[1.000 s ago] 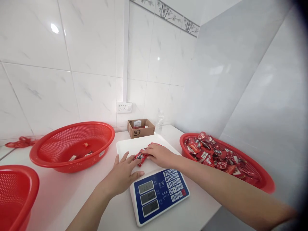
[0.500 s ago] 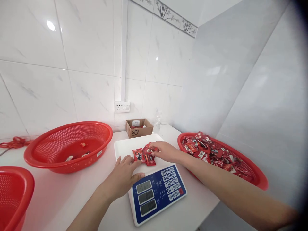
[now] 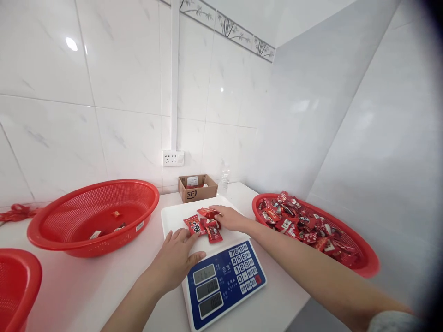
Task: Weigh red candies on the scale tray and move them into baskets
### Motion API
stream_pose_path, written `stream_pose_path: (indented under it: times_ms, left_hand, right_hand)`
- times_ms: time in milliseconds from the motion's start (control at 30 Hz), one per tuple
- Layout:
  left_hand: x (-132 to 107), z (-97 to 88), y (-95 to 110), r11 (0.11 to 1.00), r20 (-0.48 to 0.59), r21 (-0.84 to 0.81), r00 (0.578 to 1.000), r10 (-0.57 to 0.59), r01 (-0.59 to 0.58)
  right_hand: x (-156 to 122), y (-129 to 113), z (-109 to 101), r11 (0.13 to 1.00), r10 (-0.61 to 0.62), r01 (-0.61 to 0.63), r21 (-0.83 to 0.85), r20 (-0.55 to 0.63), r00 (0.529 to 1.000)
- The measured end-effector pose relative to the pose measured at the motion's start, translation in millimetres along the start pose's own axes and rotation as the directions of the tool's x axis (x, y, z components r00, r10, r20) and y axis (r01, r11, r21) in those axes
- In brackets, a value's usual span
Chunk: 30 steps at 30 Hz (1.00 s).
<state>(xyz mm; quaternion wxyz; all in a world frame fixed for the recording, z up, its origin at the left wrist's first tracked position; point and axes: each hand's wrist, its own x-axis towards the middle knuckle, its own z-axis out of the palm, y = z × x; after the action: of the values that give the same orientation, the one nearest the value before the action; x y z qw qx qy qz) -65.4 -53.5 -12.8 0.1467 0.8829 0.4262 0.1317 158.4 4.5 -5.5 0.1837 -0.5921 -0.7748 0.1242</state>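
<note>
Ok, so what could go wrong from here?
1. The left hand is at the near-left side of the scale; if it presses down, the reading may be off.
2. The right forearm runs close to the basket heaped with red packets; a bump might spill some.

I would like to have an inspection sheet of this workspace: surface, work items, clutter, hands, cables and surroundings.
Surface: white table, corner visible at right.
Work items: red packets lie on the scale; right basket heaped with packets; left basket holds a few small pieces.
Clutter: open box and clear bottle behind the scale; red bundle at far left.
Hands: left hand open beside the packets, contact unclear; right hand at the packets, grip unclear.
Cables: nothing seen.
Surroundings: tiled wall with socket.
</note>
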Motion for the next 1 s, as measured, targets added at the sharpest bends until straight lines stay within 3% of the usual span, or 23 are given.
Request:
stream_pose_path:
  times_ms: [200, 333, 433, 533, 733, 867, 1000]
  left_hand:
    - [0.4, 1.8, -3.1, 1.0, 0.0, 0.011, 1.0, 0.025, -0.025]
    - [1.5, 2.4, -4.2, 1.0, 0.013, 0.021, 1.0, 0.004, -0.004]
    - [2.2, 3.1, -5.3, 1.0, 0.022, 0.027, 1.0, -0.007, 0.007]
    - [2.9, 4.2, -6.2, 0.999, 0.016, 0.04, 1.0, 0.0, -0.001]
    - [6.9, 11.9, -11.9, 0.995, -0.008, 0.099, 1.0, 0.013, -0.012]
    - [12.4, 24.1, -23.2, 0.989, -0.049, 0.138, 0.997, 0.059, -0.052]
    - [15.3, 32.9, -33.0, 0.982, -0.081, 0.17, 0.992, 0.097, -0.082]
  right_hand:
    - [-6.7, -17.7, 10.5, 0.986, -0.15, 0.152, 0.068, -0.033, 0.988]
    - [-18.4, -16.0, 4.5, 0.983, -0.169, 0.169, 0.073, -0.015, 0.986]
    - [-27.2, -4.4, -10.2, 0.996, -0.072, 0.075, 0.057, -0.048, 0.996]
    - [-37.9, 23.6, -31.8, 0.999, 0.052, -0.051, 0.012, -0.131, 0.99]
    - [-77.4, 107.4, -72.2, 0.887, 0.355, -0.41, -0.214, -0.251, 0.9]
    - [-100.0, 140.7, -71.7, 0.802, 0.499, -0.527, -0.281, -0.169, 0.85]
    - [-98.0, 148.0, -59.6, 0.73, 0.576, -0.589, -0.347, -0.152, 0.803]
